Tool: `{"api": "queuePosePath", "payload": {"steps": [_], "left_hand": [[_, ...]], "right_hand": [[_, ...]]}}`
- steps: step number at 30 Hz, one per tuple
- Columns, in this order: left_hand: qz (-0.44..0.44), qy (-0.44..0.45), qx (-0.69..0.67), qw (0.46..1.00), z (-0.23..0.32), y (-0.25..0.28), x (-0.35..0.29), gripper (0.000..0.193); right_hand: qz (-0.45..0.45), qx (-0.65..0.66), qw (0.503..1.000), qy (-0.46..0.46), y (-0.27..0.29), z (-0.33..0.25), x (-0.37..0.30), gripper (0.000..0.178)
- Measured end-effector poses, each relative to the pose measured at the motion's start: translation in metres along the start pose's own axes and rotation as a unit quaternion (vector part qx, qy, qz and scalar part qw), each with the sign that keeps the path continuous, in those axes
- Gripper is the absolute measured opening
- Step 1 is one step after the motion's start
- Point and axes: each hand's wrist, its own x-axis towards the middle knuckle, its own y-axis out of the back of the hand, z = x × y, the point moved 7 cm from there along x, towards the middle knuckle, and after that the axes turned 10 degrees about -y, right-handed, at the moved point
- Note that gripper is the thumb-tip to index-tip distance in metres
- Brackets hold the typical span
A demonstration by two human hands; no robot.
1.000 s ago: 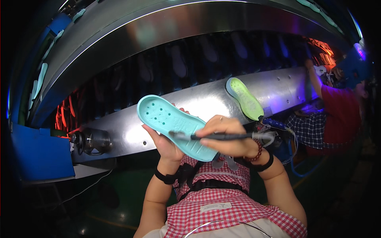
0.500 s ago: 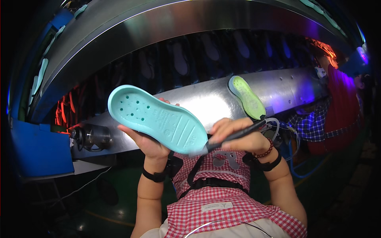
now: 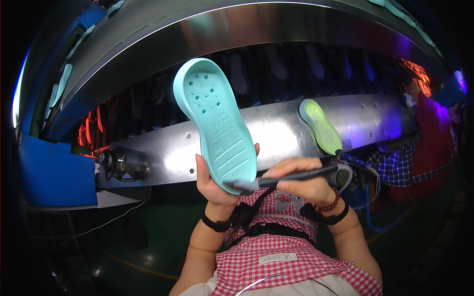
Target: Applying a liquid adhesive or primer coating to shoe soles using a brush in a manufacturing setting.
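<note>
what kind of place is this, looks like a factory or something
Most likely a shoe-sole factory line. The left hand holds up a teal sole, a green sole rests on the long steel machine housing, and another worker in a checked sleeve stands alongside.

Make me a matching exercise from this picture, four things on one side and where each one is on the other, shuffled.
Things:
1. teal shoe sole
2. dark pen-like tool
3. yellow-green sole
4. black wristband

Places:
A. resting on the shiny metal panel
B. held upright in the left hand
C. around the left wrist
D. gripped in the right hand

Pairs: 1-B, 2-D, 3-A, 4-C
</note>
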Motion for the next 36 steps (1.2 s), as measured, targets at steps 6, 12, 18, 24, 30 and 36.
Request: {"api": "queuePosePath", "payload": {"steps": [6, 12, 18, 24, 30, 36], "left_hand": [[-0.013, 0.013, -0.029, 0.999, -0.002, -0.004, 0.012, 0.062], [-0.027, 0.034, 0.001, 0.999, -0.002, -0.004, 0.018, 0.067], [-0.058, 0.069, 0.073, 0.993, 0.0, -0.005, 0.028, 0.069], [-0.049, 0.175, -0.022, 0.983, -0.011, -0.012, 0.027, 0.062], [-0.012, 0.367, 0.227, 0.902, -0.023, 0.003, 0.007, 0.046], [0.008, 0.434, 0.227, 0.872, -0.02, 0.007, -0.002, 0.047]], "right_hand": [[-0.052, -0.128, 0.987, 0.076, -0.008, -0.018, 0.013, 0.022], [-0.055, -0.191, 0.979, 0.044, 0.01, -0.033, 0.022, 0.021], [-0.047, -0.198, 0.978, 0.055, 0.01, -0.039, 0.021, 0.019], [-0.136, -0.189, 0.967, 0.098, 0.0, -0.053, 0.006, 0.017], [-0.269, -0.268, 0.923, 0.052, 0.007, -0.035, 0.014, 0.02], [-0.246, -0.28, 0.927, 0.036, 0.01, -0.039, 0.013, 0.021]]}}
